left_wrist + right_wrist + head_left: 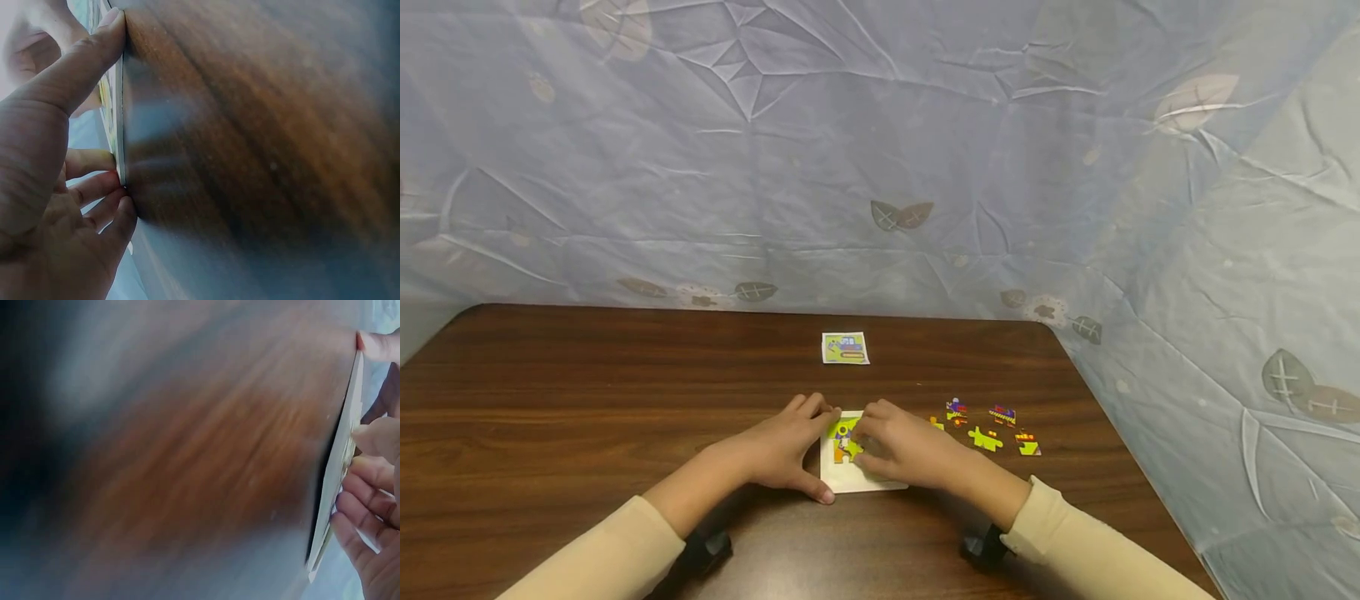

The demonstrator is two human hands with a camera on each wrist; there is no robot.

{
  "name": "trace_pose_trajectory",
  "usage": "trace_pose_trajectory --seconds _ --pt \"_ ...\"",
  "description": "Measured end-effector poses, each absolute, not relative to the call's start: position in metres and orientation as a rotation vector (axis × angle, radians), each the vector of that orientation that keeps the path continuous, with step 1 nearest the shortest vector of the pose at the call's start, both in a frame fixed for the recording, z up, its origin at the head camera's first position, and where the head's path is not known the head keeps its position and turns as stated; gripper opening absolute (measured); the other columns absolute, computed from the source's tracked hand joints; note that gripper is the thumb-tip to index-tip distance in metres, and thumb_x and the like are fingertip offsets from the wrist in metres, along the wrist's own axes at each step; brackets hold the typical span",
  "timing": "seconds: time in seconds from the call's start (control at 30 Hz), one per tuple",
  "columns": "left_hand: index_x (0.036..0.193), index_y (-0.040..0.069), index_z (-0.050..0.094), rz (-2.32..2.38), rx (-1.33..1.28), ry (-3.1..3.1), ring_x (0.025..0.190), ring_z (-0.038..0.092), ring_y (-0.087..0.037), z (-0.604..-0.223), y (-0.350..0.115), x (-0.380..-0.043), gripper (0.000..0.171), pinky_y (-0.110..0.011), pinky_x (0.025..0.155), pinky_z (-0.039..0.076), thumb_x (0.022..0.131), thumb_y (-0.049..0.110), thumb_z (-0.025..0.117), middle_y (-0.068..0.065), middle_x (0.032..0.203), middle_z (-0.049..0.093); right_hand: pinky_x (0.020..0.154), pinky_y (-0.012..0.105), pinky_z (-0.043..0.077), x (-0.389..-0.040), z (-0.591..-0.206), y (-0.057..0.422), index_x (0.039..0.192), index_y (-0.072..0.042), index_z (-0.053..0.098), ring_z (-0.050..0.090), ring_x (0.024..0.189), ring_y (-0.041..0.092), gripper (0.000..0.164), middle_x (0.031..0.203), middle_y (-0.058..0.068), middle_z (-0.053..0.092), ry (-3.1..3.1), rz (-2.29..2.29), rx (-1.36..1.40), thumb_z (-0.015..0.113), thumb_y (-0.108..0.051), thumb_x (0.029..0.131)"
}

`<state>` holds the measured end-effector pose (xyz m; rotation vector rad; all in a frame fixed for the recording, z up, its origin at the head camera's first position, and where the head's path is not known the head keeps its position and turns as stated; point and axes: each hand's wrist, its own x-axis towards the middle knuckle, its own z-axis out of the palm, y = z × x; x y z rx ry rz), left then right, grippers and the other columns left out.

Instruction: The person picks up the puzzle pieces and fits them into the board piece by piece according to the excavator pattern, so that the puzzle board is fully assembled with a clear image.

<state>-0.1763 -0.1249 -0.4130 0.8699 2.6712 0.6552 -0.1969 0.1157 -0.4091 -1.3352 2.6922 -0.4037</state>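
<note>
A white puzzle board [850,479] lies on the table, with joined green and purple puzzle pieces [842,442] in its upper left part. My left hand [786,446] spans the board's left side, its thumb touching the lower corner and its fingertips the upper one. In the left wrist view, thumb and fingers rest along the thin board edge [122,144]. My right hand [906,446] is over the board, fingers bent down around a green puzzle piece [855,448], which they mostly hide. The right wrist view shows its thumb and fingertips touching the board's [337,456] upper face.
Several loose puzzle pieces [985,439] lie to the right of the board, past my right hand. A small picture card [846,348] of a blue digger on green lies farther back on the brown wooden table [587,400]. A leaf-patterned cloth [820,167] hangs behind and at right.
</note>
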Motion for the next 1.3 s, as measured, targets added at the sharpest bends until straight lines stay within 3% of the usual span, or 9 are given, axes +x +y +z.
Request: trace_pose_trajectory --seconds 0.33,0.7,1.3 --pt "0.155 -0.008 0.042 0.651 0.888 2.67 0.125 0.045 -0.024 -0.412 -0.126 -0.177 0.116 -0.046 0.103 0.052 0.072 0.056 0.092 -0.011 0.139 0.049 0.098 0.027 0.057 -0.196 -0.409 0.108 0.121 -0.012 0.074 0.062 0.113 0.012 0.028 0.117 -0.001 0.068 2.708 -0.316 -1.312 0.072 -0.031 0.1" --pt "0.155 -0.007 0.043 0.65 0.894 2.66 0.123 0.045 -0.024 -0.409 -0.127 -0.175 0.115 -0.046 0.102 0.052 0.073 0.057 0.091 -0.011 0.138 0.05 0.09 0.022 0.057 -0.195 -0.405 0.099 0.11 -0.015 0.076 0.06 0.108 0.011 0.019 0.111 -0.002 0.066 2.716 -0.251 -1.336 0.073 -0.03 0.099" --pt "0.156 -0.006 0.042 0.664 0.887 2.646 0.125 0.044 -0.024 -0.409 -0.127 -0.177 0.114 -0.047 0.103 0.052 0.074 0.056 0.091 -0.011 0.139 0.049 0.085 0.022 0.057 -0.198 -0.4 0.095 0.107 -0.015 0.077 0.061 0.099 0.011 0.016 0.106 0.0 0.066 2.695 -0.241 -1.314 0.076 -0.028 0.097"
